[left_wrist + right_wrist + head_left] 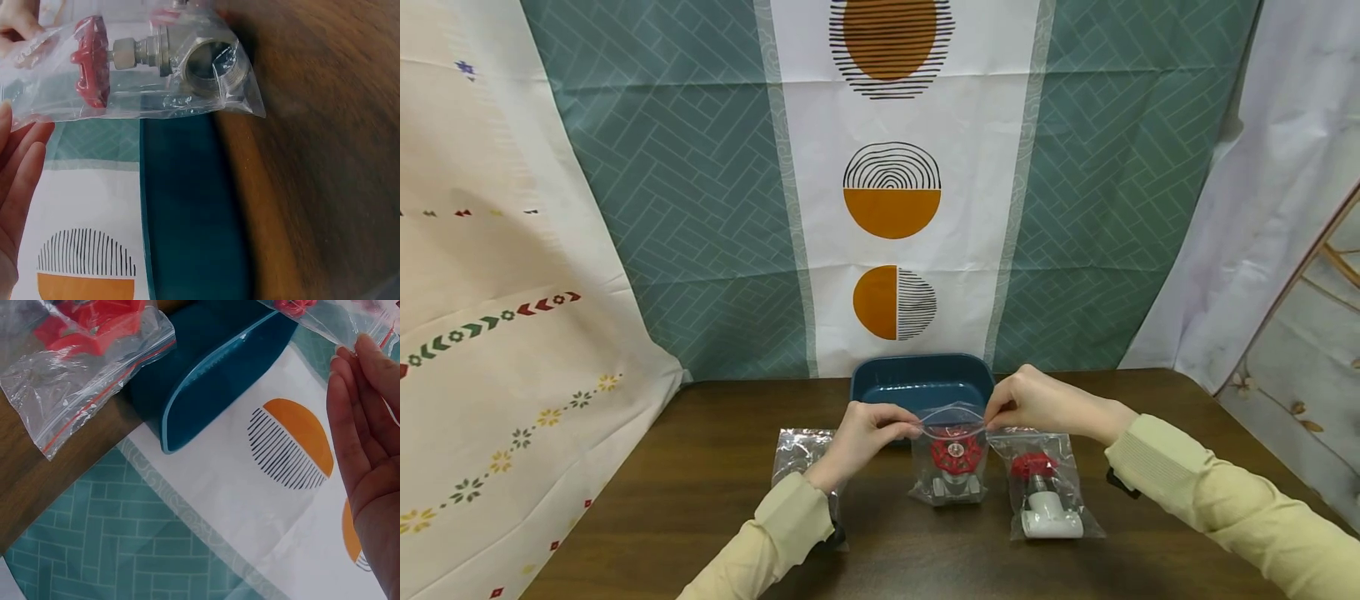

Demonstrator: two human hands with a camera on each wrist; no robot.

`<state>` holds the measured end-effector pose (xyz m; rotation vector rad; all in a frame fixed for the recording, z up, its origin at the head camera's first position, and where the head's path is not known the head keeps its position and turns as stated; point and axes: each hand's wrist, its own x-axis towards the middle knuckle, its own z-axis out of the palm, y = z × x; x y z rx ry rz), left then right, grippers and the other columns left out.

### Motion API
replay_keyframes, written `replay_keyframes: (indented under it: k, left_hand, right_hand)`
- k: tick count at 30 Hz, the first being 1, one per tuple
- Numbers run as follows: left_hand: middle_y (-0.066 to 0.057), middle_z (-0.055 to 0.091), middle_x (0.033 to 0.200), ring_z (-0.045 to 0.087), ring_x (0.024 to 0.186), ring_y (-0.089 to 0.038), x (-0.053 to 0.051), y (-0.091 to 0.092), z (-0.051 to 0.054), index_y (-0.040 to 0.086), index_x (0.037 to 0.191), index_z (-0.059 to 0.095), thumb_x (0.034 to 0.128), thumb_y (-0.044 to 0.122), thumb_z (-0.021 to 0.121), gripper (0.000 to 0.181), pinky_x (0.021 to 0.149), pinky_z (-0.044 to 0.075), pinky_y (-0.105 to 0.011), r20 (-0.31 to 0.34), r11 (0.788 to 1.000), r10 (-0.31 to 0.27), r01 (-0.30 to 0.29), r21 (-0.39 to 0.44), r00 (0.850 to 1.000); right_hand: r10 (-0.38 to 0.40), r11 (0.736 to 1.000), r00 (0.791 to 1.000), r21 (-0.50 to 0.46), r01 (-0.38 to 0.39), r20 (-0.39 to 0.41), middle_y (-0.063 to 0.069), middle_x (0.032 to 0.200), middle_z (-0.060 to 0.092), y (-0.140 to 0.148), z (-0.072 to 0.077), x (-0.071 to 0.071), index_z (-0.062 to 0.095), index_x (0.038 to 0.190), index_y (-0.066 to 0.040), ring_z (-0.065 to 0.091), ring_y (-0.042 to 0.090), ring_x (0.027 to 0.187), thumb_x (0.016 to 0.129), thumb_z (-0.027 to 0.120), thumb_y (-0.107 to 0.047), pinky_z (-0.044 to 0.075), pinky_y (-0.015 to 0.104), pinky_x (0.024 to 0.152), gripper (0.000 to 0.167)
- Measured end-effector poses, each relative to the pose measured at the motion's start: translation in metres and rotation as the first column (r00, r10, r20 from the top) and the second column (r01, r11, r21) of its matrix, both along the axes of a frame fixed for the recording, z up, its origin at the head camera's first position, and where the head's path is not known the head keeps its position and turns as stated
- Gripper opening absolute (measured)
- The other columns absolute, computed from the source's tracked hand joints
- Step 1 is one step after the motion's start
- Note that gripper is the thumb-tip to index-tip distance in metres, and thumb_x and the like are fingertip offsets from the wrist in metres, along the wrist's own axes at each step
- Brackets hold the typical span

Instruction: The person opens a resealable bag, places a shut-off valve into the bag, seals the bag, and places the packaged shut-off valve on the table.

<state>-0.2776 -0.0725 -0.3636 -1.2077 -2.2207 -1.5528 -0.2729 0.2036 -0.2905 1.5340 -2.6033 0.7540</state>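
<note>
A clear zip bag (921,475) hangs between my hands, its top edge spread a little. Inside it is a metal valve (147,53) with a red handwheel (956,451). My left hand (871,433) pinches the left top corner of the bag. At the right top corner, my right hand (1030,402) pinches it between thumb and fingers (350,381). To the right lies a second clear bag (1078,500) holding a white valve (1051,515) with a red handle. A third clear bag (790,446) is partly behind my left wrist; its contents are hard to make out.
A dark blue tray (922,367) stands at the back of the brown wooden table (700,500), just behind the held bag. Patterned cloth (722,208) hangs at the table's back edge, with more cloth (512,375) along the left side.
</note>
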Motion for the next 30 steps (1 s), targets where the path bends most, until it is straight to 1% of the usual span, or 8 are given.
replay_keyframes:
  k: [2,4,9,13,17,23,28,30]
  left_hand:
    - [-0.001,0.067,0.084,0.063,0.075,-0.014,0.002,0.0,0.002,0.001,0.09,0.07,0.0834,0.004,0.062,0.01,0.069,0.05,-0.029,0.023,1.0,0.001,-0.001,0.007,1.0]
    - [-0.007,0.067,0.083,0.064,0.074,-0.017,0.008,0.0,0.008,-0.002,0.088,0.069,0.0833,0.0,0.062,0.009,0.068,0.051,-0.029,0.017,1.0,-0.003,0.003,0.009,1.0]
    - [-0.016,0.065,0.081,0.064,0.074,-0.025,0.022,0.0,0.024,-0.009,0.086,0.067,0.0824,-0.007,0.06,0.008,0.068,0.05,-0.027,-0.039,1.0,-0.008,0.007,-0.019,0.999]
    - [-0.019,0.065,0.081,0.063,0.073,-0.028,0.027,0.001,0.029,-0.01,0.086,0.066,0.0812,-0.01,0.06,0.008,0.067,0.05,-0.026,-0.079,0.999,-0.006,0.003,-0.039,0.997]
    - [-0.019,0.065,0.08,0.063,0.071,-0.028,0.026,0.001,0.03,-0.011,0.085,0.067,0.0802,-0.012,0.06,0.008,0.066,0.05,-0.025,-0.126,0.999,-0.011,0.005,-0.046,0.992]
    - [-0.018,0.065,0.08,0.064,0.071,-0.026,0.028,0.002,0.032,-0.01,0.085,0.067,0.0805,-0.011,0.06,0.008,0.065,0.05,-0.024,-0.16,0.999,-0.008,-0.001,-0.054,0.987]
    - [-0.017,0.065,0.08,0.064,0.07,-0.024,0.026,0.003,0.03,-0.008,0.085,0.068,0.0798,-0.01,0.061,0.008,0.064,0.05,-0.024,-0.194,0.999,-0.012,0.004,-0.041,0.981]
    - [-0.015,0.066,0.08,0.064,0.07,-0.022,0.02,0.003,0.024,-0.006,0.086,0.068,0.0797,-0.009,0.062,0.009,0.063,0.05,-0.024,-0.203,1.0,-0.009,0.003,-0.03,0.979]
  right_hand:
    - [-0.002,1.0,1.0,-0.001,0.002,0.001,-0.008,0.078,0.064,0.001,-0.001,0.0,0.071,0.083,-0.008,0.058,0.001,0.064,0.078,0.07,-0.005,0.048,0.02,0.054,0.006]
    - [-0.002,1.0,1.0,-0.005,0.002,-0.002,-0.008,0.078,0.064,0.002,-0.002,-0.001,0.071,0.083,-0.009,0.058,0.001,0.064,0.078,0.07,-0.005,0.048,0.02,0.054,0.007]
    - [0.0,1.0,1.0,-0.007,0.0,-0.018,-0.007,0.079,0.065,0.005,-0.003,-0.001,0.071,0.085,-0.007,0.058,0.0,0.065,0.077,0.07,-0.004,0.048,0.019,0.054,0.009]
    - [-0.003,1.0,1.0,-0.007,0.003,-0.015,-0.006,0.08,0.065,0.005,-0.003,-0.001,0.071,0.085,-0.007,0.058,0.0,0.065,0.077,0.07,-0.005,0.048,0.019,0.055,0.008]
    - [-0.004,1.0,1.0,-0.008,0.003,-0.008,-0.004,0.08,0.065,0.004,-0.003,-0.001,0.071,0.085,-0.006,0.058,0.001,0.065,0.078,0.069,-0.009,0.048,0.019,0.055,0.008]
    - [-0.018,1.0,0.999,-0.011,0.018,0.027,-0.005,0.077,0.064,0.004,-0.006,-0.002,0.067,0.086,-0.007,0.058,0.003,0.065,0.08,0.068,-0.007,0.049,0.021,0.056,0.007]
    - [-0.084,0.996,0.991,0.026,0.082,0.099,-0.008,0.074,0.06,0.004,-0.008,-0.001,0.05,0.099,-0.009,0.058,0.006,0.065,0.08,0.068,-0.004,0.049,0.024,0.057,0.027]
    - [-0.109,0.993,0.987,0.062,0.102,0.116,-0.01,0.074,0.059,0.004,-0.007,0.0,0.049,0.103,-0.009,0.058,0.007,0.064,0.081,0.068,-0.006,0.049,0.025,0.057,0.029]
